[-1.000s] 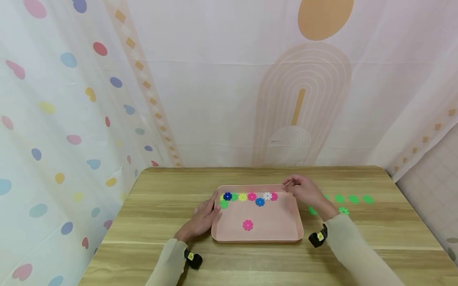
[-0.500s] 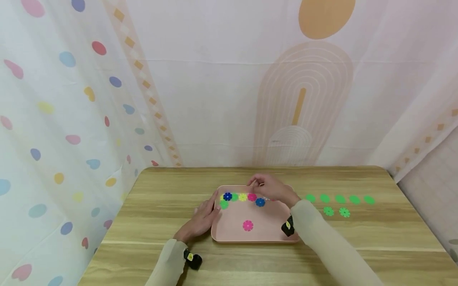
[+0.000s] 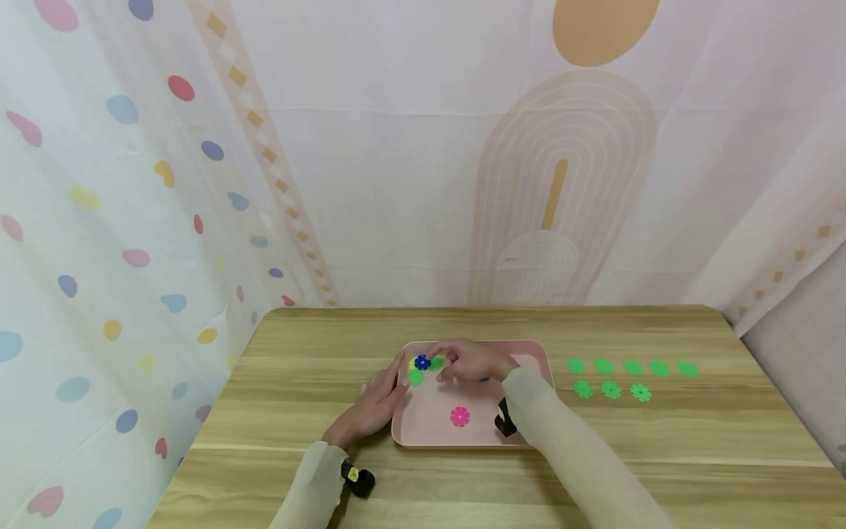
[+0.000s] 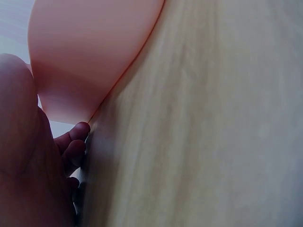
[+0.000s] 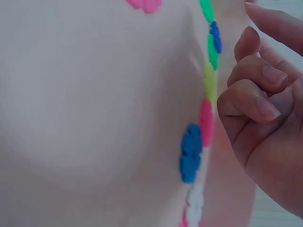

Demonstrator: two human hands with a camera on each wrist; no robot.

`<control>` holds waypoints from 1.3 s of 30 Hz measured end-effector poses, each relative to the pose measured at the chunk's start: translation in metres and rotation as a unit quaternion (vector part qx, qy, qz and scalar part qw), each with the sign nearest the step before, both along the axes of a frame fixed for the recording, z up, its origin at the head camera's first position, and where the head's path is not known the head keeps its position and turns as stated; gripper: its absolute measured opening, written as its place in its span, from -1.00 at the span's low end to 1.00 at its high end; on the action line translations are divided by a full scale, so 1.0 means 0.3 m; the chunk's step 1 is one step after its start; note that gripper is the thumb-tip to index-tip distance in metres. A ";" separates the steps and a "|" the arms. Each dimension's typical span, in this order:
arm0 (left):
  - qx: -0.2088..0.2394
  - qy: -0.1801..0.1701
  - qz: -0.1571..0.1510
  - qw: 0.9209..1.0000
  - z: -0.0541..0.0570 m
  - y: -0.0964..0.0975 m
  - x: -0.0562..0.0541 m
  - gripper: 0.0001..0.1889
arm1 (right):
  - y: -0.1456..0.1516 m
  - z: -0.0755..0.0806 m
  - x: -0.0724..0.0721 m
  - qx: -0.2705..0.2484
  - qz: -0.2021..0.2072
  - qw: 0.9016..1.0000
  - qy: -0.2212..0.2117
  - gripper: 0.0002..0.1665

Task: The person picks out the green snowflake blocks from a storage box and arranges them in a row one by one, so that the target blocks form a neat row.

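Note:
A pink tray (image 3: 423, 430) holds flower-shaped plastic discs. My left hand (image 3: 375, 402) grips the tray's left side, thumb over the rim and fingers along the outer wall. My right hand (image 3: 474, 360) is above the tray's far side, its index finger reaching towards a green disc (image 3: 436, 364) beside a dark blue disc (image 3: 421, 362). In the right wrist view the other fingers (image 5: 244, 101) are bent, with no disc visible in them. A row with yellow (image 5: 209, 81), pink (image 5: 206, 123) and white discs (image 5: 194, 203) runs below that hand, a blue disc (image 5: 191, 153) beside it.
A lone pink disc (image 3: 460, 416) lies towards the tray's near side. Right of the tray, several green discs (image 3: 611, 390) form two rows on the wooden table (image 3: 661, 441). A patterned curtain (image 3: 396, 184) hangs behind the table.
My right hand has moved left from the tray's far right corner, across the disc row to its left part. The table's green discs are uncovered. My left hand stays at the tray.

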State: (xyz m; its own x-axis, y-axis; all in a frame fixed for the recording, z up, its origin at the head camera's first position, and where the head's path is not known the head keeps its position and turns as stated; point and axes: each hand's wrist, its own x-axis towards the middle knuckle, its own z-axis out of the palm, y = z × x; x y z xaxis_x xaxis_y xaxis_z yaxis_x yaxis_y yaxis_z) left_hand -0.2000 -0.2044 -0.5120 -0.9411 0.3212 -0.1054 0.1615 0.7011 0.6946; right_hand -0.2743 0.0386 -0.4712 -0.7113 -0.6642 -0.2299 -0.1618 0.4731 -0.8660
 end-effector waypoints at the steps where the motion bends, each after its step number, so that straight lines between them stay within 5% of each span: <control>1: 0.002 0.000 0.000 1.000 0.001 0.001 0.000 -0.32 | -0.005 -0.005 -0.001 0.001 -0.001 1.000 0.002 -0.48; 12: 0.012 -0.001 -0.002 1.000 0.011 0.005 0.002 -0.33 | -0.018 -0.047 -0.007 0.020 -0.013 0.999 0.038 -0.42; 26: 0.010 -0.002 0.004 1.000 0.003 0.002 -0.002 -0.33 | -0.041 -0.075 0.011 0.034 -0.060 0.996 0.053 -0.81; 39: 0.013 -0.001 0.003 1.000 0.001 0.003 -0.001 -0.33 | -0.049 -0.085 0.013 0.029 -0.073 0.996 0.047 -0.75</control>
State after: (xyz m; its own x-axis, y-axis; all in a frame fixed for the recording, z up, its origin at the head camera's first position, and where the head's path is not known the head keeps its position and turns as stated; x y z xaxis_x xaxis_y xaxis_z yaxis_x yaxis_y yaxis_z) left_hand -0.2002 -0.2034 -0.5117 -0.9429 0.3177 -0.1000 0.1551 0.6844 0.7124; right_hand -0.2704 0.0239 -0.4965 -0.8199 -0.5389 -0.1934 -0.1658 0.5467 -0.8207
